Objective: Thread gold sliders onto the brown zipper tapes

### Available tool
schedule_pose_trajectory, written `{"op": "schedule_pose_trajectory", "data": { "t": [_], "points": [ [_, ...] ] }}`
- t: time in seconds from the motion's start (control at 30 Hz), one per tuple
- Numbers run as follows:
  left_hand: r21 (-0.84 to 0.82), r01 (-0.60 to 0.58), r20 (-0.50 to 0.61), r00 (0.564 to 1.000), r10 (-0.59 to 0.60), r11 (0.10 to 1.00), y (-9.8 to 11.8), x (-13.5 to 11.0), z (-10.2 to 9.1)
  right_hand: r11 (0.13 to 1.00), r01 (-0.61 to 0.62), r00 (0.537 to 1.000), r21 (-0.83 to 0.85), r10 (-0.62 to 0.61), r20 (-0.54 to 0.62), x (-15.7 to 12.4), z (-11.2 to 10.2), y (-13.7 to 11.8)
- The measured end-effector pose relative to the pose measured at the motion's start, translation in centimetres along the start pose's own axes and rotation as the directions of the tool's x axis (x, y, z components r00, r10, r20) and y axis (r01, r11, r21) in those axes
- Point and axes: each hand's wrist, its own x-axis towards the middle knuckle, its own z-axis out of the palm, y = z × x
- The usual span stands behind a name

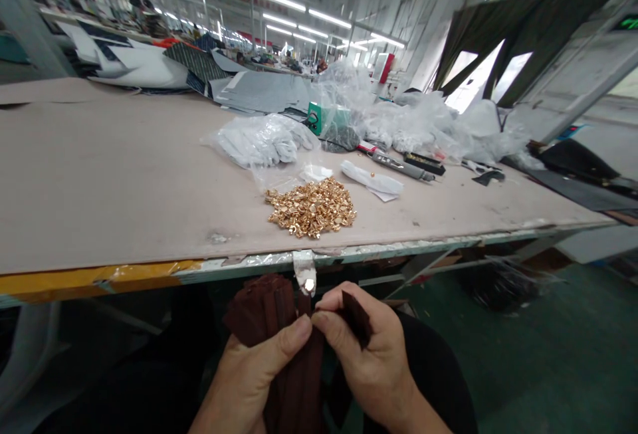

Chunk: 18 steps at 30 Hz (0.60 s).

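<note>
Below the table edge, my left hand (254,371) is closed round a bundle of dark brown zipper strips (266,311) that stands upright in its grip. My right hand (361,347) pinches the end of one strip (356,318) between thumb and fingers, right beside my left thumb. A small piece of tape with a gold slider (305,273) hangs from the table edge just above both hands. On the table beyond lies a heap of small gold zipper sliders (312,208), apart from both hands.
The long brown-topped work table (109,181) has a worn taped edge. On it lie white gloves in a plastic bag (264,140), a folded white cloth (371,180), a grey hand tool (401,167), crumpled plastic bags (419,121) and a green box (323,118). Green floor lies to the right.
</note>
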Motion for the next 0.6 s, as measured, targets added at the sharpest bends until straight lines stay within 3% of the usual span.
{"op": "schedule_pose_trajectory", "data": {
  "t": [0.1, 0.27, 0.4, 0.5, 0.6],
  "points": [
    [-0.029, -0.011, -0.052, 0.999, 0.009, 1.0, 0.0, -0.1, 0.3, 0.977, -0.177, 0.984, 0.123, 0.171, 0.056, 0.2, 0.2, -0.1],
    [-0.055, -0.019, -0.103, 0.995, 0.013, 0.998, 0.4, 0.1, 0.6, 0.918, -0.255, 0.967, 0.304, 0.247, 0.064, 0.1, 0.8, 0.0],
    [-0.037, -0.002, -0.092, 0.996, -0.001, 0.999, 0.7, 0.4, 0.5, 0.697, -0.42, 0.9, 0.581, 0.4, 0.171, -0.1, 1.0, 0.3],
    [-0.017, -0.061, -0.057, 0.997, 0.06, 0.998, 0.9, 0.5, 0.5, 0.543, -0.497, 0.846, 0.677, 0.476, 0.239, 0.0, 0.9, 0.5],
    [0.048, -0.091, -0.035, 0.995, 0.093, 0.995, 1.1, 0.6, 0.4, 0.447, -0.541, 0.797, 0.713, 0.542, 0.266, 0.4, 0.9, 0.5]
  ]
}}
